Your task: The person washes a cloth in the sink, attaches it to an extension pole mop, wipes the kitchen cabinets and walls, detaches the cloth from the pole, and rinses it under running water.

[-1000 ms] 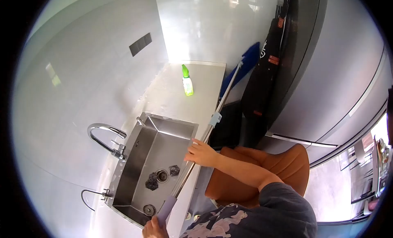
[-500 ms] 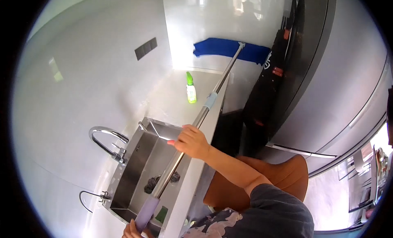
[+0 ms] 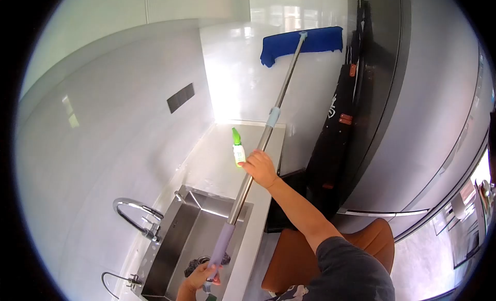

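A flat mop (image 3: 241, 200) slants across the view, its long metal pole rising from the sink to the far wall. Its wide head, covered by a blue cloth (image 3: 302, 44), lies against the glossy white wall. My right hand (image 3: 260, 167) is closed around the metal pole, partway up. Lower down, over the sink, my left hand (image 3: 200, 278) grips the lavender handle near its end. A spray bottle (image 3: 238, 150) with a green top stands on the counter just beyond my right hand, partly overlapped by it in view.
A steel sink (image 3: 178, 239) with a curved faucet (image 3: 135, 210) and a dark scrubber lies below the pole. A thin second tap (image 3: 116, 276) is at lower left. A brown chair (image 3: 294, 259), a tall black bag (image 3: 330, 140) and a grey cabinet (image 3: 413, 120) are on the right.
The mop head has moved up the wall and slightly right, with its cloth tilted differently. Both hands have moved up and forward with the pole. The camera view has tilted upward.
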`<action>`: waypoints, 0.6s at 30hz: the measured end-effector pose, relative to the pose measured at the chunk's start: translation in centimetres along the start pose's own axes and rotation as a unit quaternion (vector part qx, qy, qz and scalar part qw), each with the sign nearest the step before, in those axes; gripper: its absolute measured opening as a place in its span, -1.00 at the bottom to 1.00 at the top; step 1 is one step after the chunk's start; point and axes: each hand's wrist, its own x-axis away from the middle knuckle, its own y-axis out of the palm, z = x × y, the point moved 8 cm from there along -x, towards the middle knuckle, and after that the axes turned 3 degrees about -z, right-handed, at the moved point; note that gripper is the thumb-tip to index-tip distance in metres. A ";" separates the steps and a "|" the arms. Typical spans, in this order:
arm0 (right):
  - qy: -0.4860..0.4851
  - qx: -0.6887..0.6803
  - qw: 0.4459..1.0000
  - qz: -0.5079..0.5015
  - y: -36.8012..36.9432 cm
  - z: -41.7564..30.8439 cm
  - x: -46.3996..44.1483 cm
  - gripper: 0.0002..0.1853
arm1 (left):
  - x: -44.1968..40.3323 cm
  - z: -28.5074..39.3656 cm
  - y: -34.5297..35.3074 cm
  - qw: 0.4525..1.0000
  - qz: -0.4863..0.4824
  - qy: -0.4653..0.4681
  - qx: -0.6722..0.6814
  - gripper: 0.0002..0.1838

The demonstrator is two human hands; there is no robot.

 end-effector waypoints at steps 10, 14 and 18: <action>0.017 0.059 0.955 -0.290 -0.1 -1.9 6.9 -0.91 | -6.9 -8.7 3.0 0.946 0.168 0.073 -0.266 -0.67; 0.023 0.074 0.958 -0.278 0.6 0.8 4.7 -0.92 | -13.1 -11.2 0.7 0.790 0.217 0.222 -0.529 -0.38; -0.023 0.170 0.967 -0.186 -0.1 6.9 -2.5 -0.93 | -11.2 5.8 5.3 0.966 0.134 0.172 -0.138 -0.67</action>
